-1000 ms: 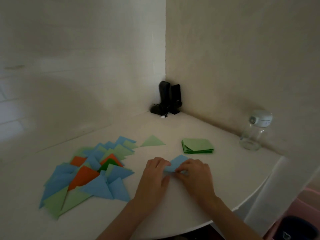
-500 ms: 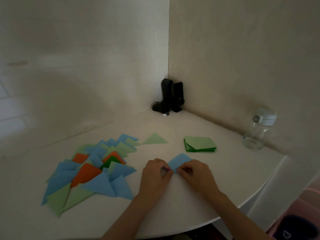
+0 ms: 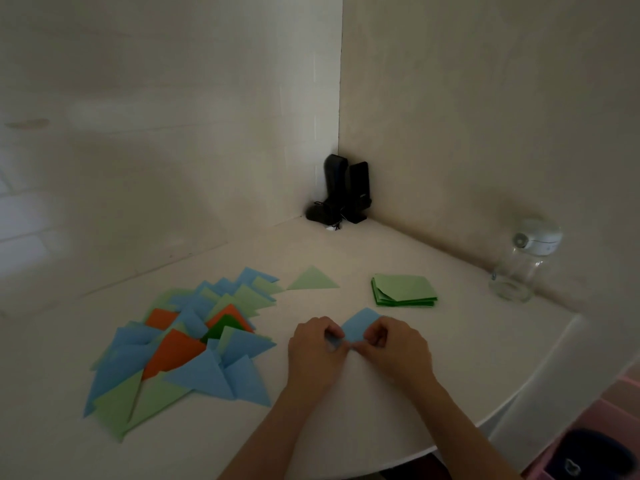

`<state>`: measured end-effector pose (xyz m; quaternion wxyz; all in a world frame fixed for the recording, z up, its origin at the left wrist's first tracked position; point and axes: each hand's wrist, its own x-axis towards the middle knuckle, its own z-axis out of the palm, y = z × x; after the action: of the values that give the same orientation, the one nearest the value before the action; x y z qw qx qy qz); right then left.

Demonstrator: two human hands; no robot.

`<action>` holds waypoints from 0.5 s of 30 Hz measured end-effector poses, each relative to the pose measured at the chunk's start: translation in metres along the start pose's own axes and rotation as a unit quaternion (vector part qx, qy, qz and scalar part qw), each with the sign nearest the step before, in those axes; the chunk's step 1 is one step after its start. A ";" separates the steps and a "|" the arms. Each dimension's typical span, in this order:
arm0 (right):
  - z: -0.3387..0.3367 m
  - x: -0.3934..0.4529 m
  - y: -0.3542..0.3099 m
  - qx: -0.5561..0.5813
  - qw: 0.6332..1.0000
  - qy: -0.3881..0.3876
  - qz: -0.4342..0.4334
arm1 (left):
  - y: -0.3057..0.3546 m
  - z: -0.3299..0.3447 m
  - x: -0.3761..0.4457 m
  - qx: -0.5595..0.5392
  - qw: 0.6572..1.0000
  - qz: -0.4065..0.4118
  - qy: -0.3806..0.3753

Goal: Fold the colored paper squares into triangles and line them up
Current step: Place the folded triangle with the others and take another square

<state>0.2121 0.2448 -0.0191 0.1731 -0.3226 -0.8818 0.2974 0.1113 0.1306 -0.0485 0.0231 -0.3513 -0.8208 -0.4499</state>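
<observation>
left hand point(image 3: 317, 348): fingers curled, pinching blue paper point(image 3: 360, 325)
right hand point(image 3: 394, 348): fingers curled, pinching same paper
forearms: reaching forward, converging

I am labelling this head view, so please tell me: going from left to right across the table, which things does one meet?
Pile of folded triangles → lone light green triangle → blue paper held by both hands → stack of green squares → glass jar.

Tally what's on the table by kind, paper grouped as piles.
Pile of folded triangles: 1
Lone light green triangle: 1
Stack of green squares: 1
Blue paper, pinched by left hand and right hand: 1
Clear jar: 1
Black speakers: 2
Total: 7
</observation>
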 end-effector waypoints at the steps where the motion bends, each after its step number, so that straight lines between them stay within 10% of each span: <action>1: -0.002 0.003 -0.001 0.002 1.000 -0.018 0.012 | 0.000 -0.001 0.000 -0.009 1.000 -0.005 -0.003; 15: -0.014 0.004 0.006 -0.027 0.996 -0.078 -0.021 | -0.004 -0.026 0.003 -0.060 0.994 -0.008 -0.089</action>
<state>0.2188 0.2573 -0.0115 0.1007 -0.2842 -0.9071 0.2938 0.0993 0.1111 -0.0346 -0.0746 -0.3836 -0.7938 -0.4660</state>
